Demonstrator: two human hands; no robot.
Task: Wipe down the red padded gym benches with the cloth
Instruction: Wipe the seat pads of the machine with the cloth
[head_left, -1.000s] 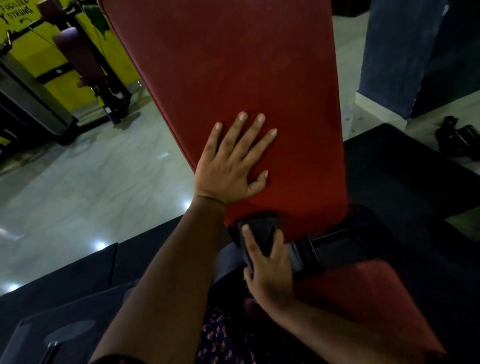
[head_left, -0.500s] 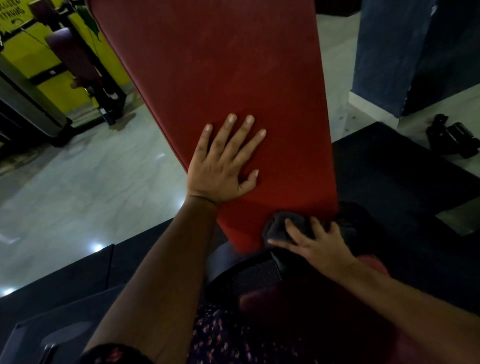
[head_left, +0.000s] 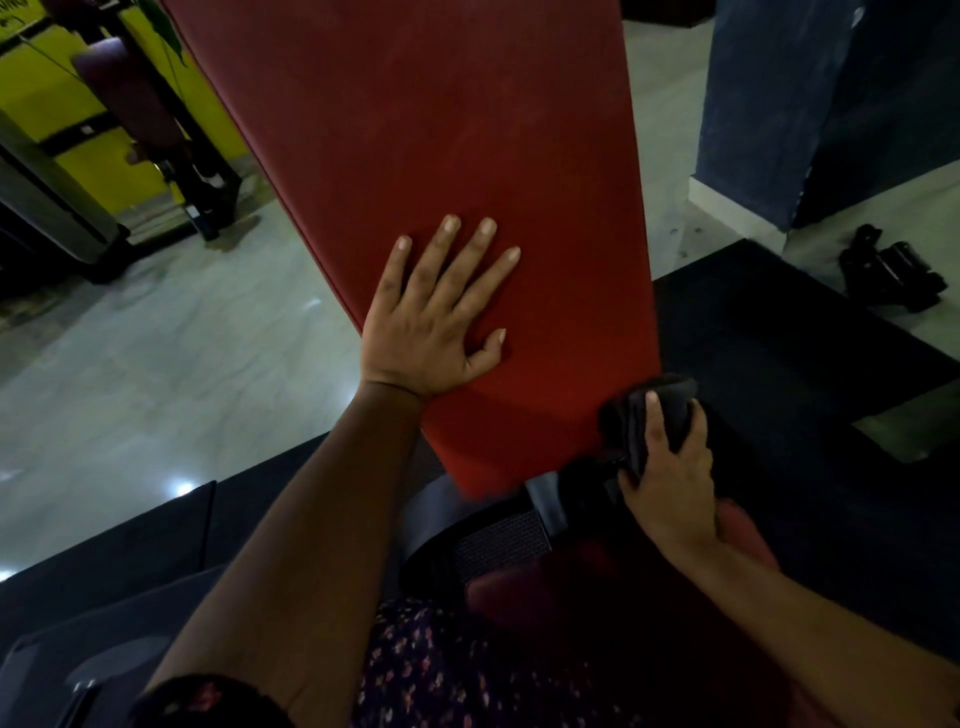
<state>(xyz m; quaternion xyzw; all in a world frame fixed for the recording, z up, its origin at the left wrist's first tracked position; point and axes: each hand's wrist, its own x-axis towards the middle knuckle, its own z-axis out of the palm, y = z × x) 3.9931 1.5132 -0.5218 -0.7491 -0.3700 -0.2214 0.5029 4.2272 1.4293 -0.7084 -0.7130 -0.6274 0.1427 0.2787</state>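
Filling most of the view: the red backrest pad (head_left: 441, 156), tilted up and away, above dark floor mats (head_left: 779, 338). Lower and in shadow: the red seat pad (head_left: 748, 525), only partly visible past a dark frame bracket (head_left: 540, 506). Flat on the backrest near its left edge: the left hand (head_left: 434, 322), all 5 fingers spread wide, bracing and holding nothing. At the pad's lower right corner: the right hand (head_left: 670, 467), fingers curled round a bunched dark cloth (head_left: 644, 410) pressed to the edge. Probably best now: keep the brace firm, flatten the cloth for more contact, run overlapping strokes along the right edge and into the bottom seam, then up the face.
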